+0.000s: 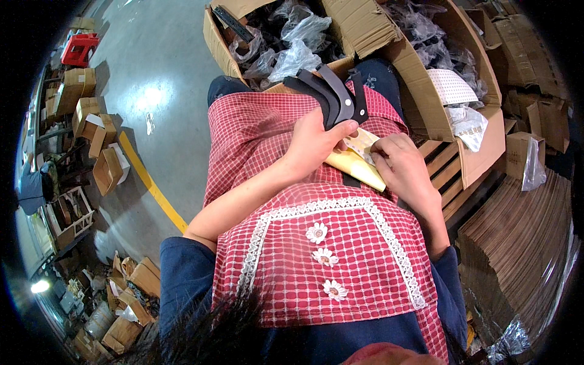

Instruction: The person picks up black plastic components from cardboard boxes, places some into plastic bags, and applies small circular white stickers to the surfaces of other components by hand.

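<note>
Above my lap, my left hand (313, 141) is closed around several curved black and grey strips (331, 91), which fan out away from me. Small white round dots show on two of the strips. Just below that hand lies a folded yellow sheet (356, 169), with a pale dotted part (360, 143) along its upper side. My right hand (403, 163) has its fingers pinched at the right edge of this sheet. Exactly what its fingertips grip is partly hidden.
Beyond my knees stands an open cardboard box (243, 67) holding black parts in clear plastic bags. Another box (438, 109) with bagged parts is at the right, on a wooden pallet (443, 173). Flattened cardboard (517, 225) is stacked nearer right. A yellow line (149, 182) crosses the floor.
</note>
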`<state>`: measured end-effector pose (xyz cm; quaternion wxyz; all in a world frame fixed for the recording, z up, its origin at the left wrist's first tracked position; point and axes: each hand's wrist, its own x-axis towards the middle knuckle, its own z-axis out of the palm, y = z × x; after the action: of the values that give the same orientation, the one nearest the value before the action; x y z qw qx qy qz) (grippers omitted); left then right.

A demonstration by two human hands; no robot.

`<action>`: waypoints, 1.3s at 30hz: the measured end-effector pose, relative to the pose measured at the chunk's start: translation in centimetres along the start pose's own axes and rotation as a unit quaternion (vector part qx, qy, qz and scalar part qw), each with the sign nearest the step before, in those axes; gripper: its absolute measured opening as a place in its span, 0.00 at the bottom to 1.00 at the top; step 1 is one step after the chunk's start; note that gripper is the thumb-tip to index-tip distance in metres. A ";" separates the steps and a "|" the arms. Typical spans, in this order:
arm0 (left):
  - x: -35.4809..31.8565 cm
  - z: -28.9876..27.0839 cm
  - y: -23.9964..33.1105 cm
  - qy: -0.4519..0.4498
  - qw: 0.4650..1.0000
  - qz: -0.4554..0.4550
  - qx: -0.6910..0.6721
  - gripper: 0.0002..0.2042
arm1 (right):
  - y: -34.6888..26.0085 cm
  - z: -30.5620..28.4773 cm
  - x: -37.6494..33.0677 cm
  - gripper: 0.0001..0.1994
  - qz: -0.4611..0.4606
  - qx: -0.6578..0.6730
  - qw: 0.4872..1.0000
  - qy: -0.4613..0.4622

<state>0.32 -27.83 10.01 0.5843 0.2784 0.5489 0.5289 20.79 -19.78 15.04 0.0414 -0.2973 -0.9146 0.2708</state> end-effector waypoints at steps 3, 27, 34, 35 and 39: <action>0.0 0.0 -0.2 -0.002 1.000 -0.008 -0.005 0.09 | -0.1 0.2 0.0 0.07 0.007 -0.018 1.000 -0.004; -0.1 0.0 0.3 0.016 0.986 0.033 0.165 0.16 | -2.0 2.4 6.6 0.06 -0.026 0.137 0.966 0.216; -0.1 0.1 0.5 0.024 0.979 0.035 0.201 0.17 | -2.0 3.6 6.7 0.06 -0.020 0.099 0.968 0.228; 0.0 0.1 0.0 0.032 0.977 0.039 0.209 0.17 | -2.0 3.7 6.7 0.07 -0.025 0.086 0.969 0.230; 0.2 0.0 -0.4 0.047 0.964 0.024 0.261 0.16 | -2.2 3.8 6.7 0.09 -0.081 -0.002 0.965 0.249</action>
<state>0.47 -27.73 9.54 0.4520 0.4094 0.6877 0.3940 13.27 -19.29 12.34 0.2889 -0.2804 -0.8971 0.1819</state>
